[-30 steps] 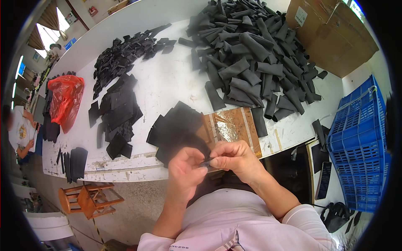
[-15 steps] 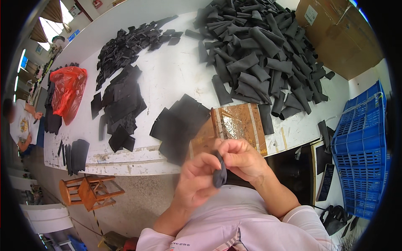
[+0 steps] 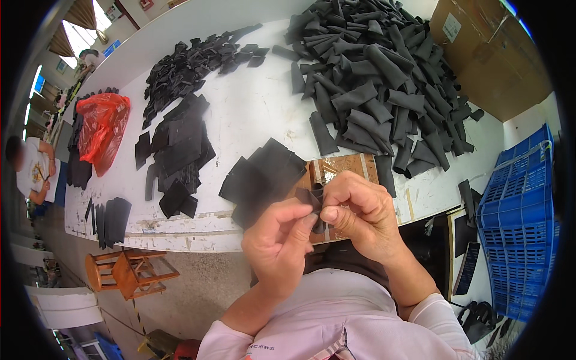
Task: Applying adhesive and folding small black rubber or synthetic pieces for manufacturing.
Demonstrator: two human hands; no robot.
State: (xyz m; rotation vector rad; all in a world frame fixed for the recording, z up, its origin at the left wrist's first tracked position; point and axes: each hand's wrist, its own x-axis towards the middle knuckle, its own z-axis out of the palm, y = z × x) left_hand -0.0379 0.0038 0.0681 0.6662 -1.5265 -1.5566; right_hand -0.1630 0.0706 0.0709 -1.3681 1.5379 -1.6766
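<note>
Pinched between the fingertips of both hands is a dark, curled sheet piece (image 3: 307, 196), held above the table's front edge. My left hand (image 3: 277, 240) grips its left side with thumb and forefinger. From the right, my right hand (image 3: 363, 219) squeezes it between thumb and bent fingers, which hide part of it. Just beyond the hands lies a brown board (image 3: 358, 165) with strips of tape, partly covered by them. Flat black sheet pieces (image 3: 264, 171) are fanned out beside the board, close to my left hand.
A large heap of rolled black pieces (image 3: 372, 90) fills the back right, by a cardboard box (image 3: 489, 60). More flat pieces (image 3: 177, 153) lie left, near a red plastic bag (image 3: 102, 132). A blue crate (image 3: 519, 222) stands right, a wooden stool (image 3: 132, 273) lower left. Another person (image 3: 39, 168) is at far left.
Both hands have moved up and away from my body with the dark piece, over the board's near part. The piece has turned in the fingers, and the right hand now covers more of the board.
</note>
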